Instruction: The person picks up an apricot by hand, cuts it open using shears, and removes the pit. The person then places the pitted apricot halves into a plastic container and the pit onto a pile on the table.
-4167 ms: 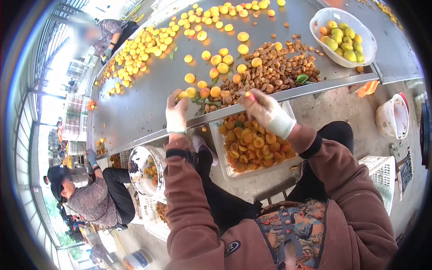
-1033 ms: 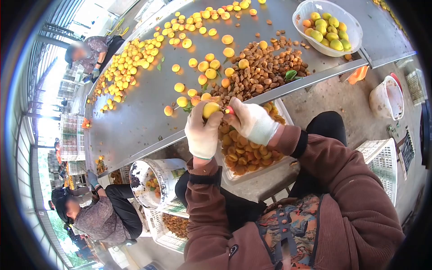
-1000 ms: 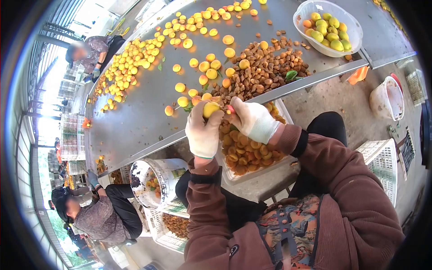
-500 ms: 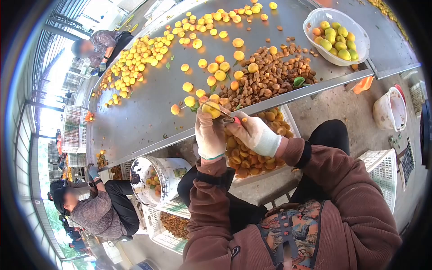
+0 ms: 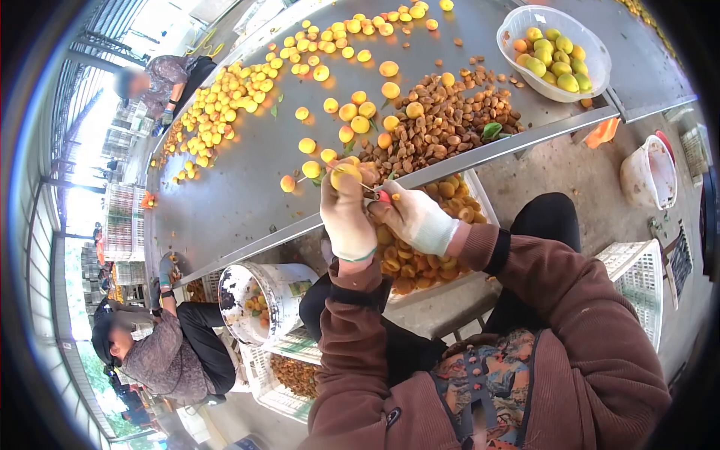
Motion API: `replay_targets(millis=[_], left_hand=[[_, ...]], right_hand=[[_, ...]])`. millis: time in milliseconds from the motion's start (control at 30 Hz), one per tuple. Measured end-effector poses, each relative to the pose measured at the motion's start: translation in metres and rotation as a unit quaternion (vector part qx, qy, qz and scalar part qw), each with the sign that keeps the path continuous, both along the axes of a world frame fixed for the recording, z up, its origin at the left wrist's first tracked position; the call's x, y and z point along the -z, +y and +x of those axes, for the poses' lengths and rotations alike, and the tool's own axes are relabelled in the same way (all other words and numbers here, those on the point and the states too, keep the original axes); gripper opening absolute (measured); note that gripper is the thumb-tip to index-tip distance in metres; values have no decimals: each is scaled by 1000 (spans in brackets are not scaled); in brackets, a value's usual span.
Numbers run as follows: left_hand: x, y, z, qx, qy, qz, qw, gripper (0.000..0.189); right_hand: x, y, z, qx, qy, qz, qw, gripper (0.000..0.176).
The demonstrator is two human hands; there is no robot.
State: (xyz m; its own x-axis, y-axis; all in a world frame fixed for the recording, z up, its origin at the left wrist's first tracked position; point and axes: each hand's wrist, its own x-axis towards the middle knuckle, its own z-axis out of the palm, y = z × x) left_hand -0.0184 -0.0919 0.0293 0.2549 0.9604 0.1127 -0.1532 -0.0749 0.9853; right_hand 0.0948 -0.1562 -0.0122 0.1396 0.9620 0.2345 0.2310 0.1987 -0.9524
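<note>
My left hand, in a pale work glove, is closed around a yellow apricot above the near edge of the metal table. Beside it, my gloved right hand grips a small knife with a red handle; its thin metal part points toward the apricot, and whether it touches the flesh is hard to see. Just beyond both hands lies a heap of brown apricot pits, with whole apricots scattered to its left. Beneath my right hand stands a crate of apricot halves.
A clear plastic basin of greenish apricots sits on the metal table. A stained white bucket stands left of my knees, another bucket at right. Two co-workers are along the left.
My hands stay together at nearly the same spot, with the apricot and knife turned slightly. The view has shifted a little. The nearer co-worker's hand has moved up at the table edge.
</note>
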Motion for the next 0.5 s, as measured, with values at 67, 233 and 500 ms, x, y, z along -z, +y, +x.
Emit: replay_targets(millis=[67, 233, 500], left_hand=[[5, 0, -3, 54, -63, -101, 991, 47], [18, 0, -2, 74, -210, -201, 954, 56], [35, 11, -19, 120, -215, -224, 943, 63]], right_hand=[[2, 2, 0, 9, -45, -15, 999, 39], [25, 12, 0, 7, -112, 0, 994, 57], [20, 11, 1, -5, -181, -40, 983, 44]])
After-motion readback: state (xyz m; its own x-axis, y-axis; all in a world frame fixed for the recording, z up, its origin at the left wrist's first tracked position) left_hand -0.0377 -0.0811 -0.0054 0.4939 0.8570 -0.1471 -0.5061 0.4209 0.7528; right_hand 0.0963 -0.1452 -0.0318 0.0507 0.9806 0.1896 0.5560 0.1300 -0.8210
